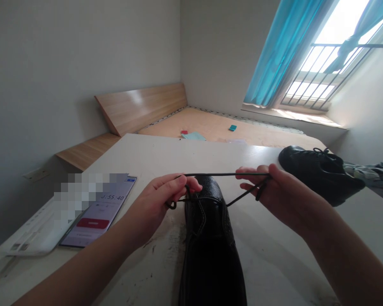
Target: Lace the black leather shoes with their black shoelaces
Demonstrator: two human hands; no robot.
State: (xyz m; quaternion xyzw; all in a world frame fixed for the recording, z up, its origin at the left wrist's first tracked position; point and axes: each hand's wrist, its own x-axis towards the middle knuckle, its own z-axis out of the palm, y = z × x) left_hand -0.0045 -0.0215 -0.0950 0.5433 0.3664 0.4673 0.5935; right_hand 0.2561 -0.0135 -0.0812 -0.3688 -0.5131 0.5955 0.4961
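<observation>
A black leather shoe (210, 238) stands on the white table in front of me, its toe pointing away. Above its toe a thin dark shoelace (223, 174) is stretched taut from side to side. My left hand (166, 191) pinches the lace on the left, and a small loop hangs below the fingers. On the right, my right hand (274, 187) grips the lace between thumb and fingers, with another strand slanting down to the shoe's right side. Much of the shoe's near part is in dark shadow.
On the right of the white table (153, 157) sits a second black shoe (319, 174) with tied laces. A phone (98, 216) showing a timer lies at the left, beside a pale packet (47, 225). Beyond is a bed (207, 121) with a wooden headboard (143, 104).
</observation>
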